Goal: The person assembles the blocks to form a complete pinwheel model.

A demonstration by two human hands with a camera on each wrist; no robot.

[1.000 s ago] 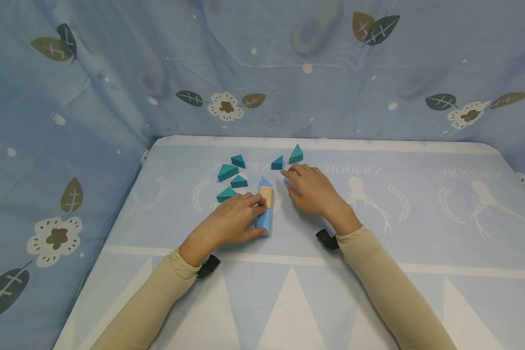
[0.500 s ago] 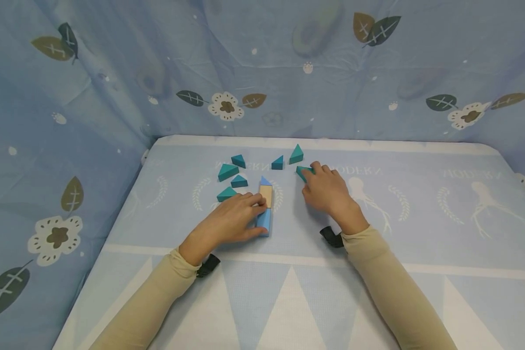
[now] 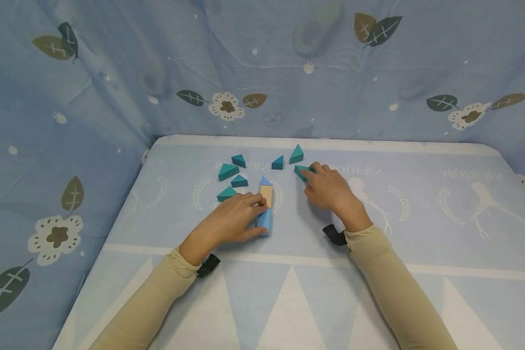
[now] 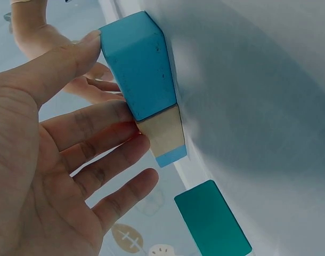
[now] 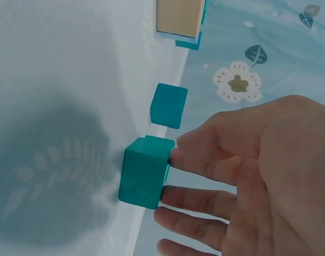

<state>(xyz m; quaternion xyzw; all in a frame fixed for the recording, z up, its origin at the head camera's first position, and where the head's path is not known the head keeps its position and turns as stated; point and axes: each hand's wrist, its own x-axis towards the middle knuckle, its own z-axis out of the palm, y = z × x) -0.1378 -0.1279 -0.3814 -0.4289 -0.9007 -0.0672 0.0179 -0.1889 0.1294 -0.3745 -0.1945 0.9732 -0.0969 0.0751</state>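
A light-blue triangular block (image 3: 264, 222), a plain wooden block (image 3: 266, 195) and a small blue-tipped triangle (image 3: 265, 181) lie end to end in a row. My left hand (image 3: 227, 221) rests along it, its thumb on the light-blue block's near end. In the left wrist view, its fairly straight fingers (image 4: 106, 154) touch the row's side near the joint. My right hand (image 3: 328, 189) touches a teal triangular block (image 3: 302, 172) that it partly covers. In the right wrist view, spread, slightly bent fingers (image 5: 200, 202) meet that block's side; a grip is not plain.
Behind the right hand's block stand a teal triangle (image 3: 296, 154) and a darker triangle (image 3: 277, 163). Several teal and dark-blue triangles (image 3: 228, 171) lie left of the row. A patterned blue cloth (image 3: 262, 68) hangs behind the table's back edge (image 3: 376, 144).
My right hand has moved right, uncovering the teal block it touches. That block shifts very slightly left in the last half second. My left hand and the row keep still.
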